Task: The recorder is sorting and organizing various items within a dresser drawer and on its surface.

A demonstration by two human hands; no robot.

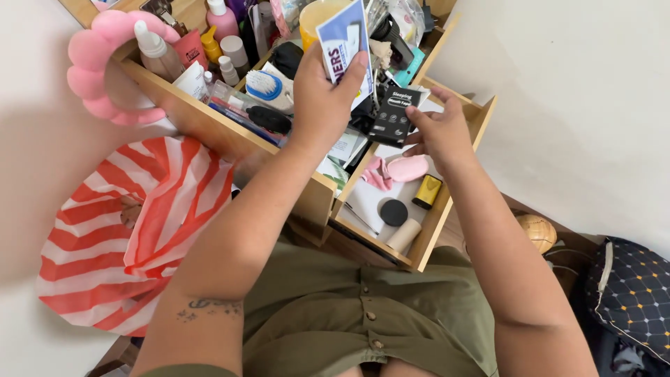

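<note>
- My left hand [322,98] is closed around a flat blue-and-white printed card packet [343,42], thumb on its front, holding it up over the crowded wooden drawer [209,122].
- My right hand [438,129] pinches a small black box with pale lettering [395,115] by its right edge, fingers half curled, just above the second wooden drawer [436,220].
- Both items are lifted clear of the drawers; by my judgement the sorting is only at its start, as nearly everything is left inside: bottles, a brush and tubes beyond my left hand, a pink soft pouch [398,169], a yellow-and-black case [426,191], a black round disc [393,212] and a cardboard roll [403,235] below my right hand.
- A red-and-white striped plastic bag [132,237] lies left of my left forearm; I cannot see what it holds.
- The far end of the drawer is cut off, and the jumble behind the packet is hard to make out.
</note>
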